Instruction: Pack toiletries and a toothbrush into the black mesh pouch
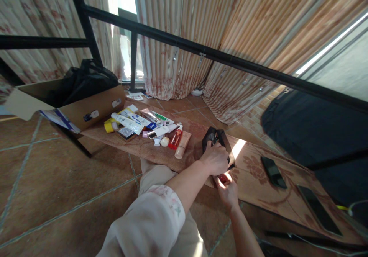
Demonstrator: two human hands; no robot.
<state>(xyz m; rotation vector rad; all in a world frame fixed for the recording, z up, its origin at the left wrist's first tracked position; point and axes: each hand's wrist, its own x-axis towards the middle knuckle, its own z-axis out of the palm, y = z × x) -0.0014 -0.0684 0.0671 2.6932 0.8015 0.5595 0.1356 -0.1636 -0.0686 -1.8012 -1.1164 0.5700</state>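
My left hand [215, 159] is closed on the near edge of a small black pouch [216, 137] that sits on the patterned table top [258, 172]. My right hand [227, 188] is just below it at the table's front edge, its fingers pinched round a small red item [223, 178] that I cannot name. Both hands touch or nearly touch each other. A heap of cosmetic tubes and bottles [149, 128] lies to the left of the pouch on the same surface.
A cardboard box [86, 109] with a black bag [83, 81] in it stands at the far left. Two dark phones [273, 171] [317, 209] lie on the right part of the table. A black metal frame bar [218, 56] crosses overhead. Curtains hang behind; tiled floor below.
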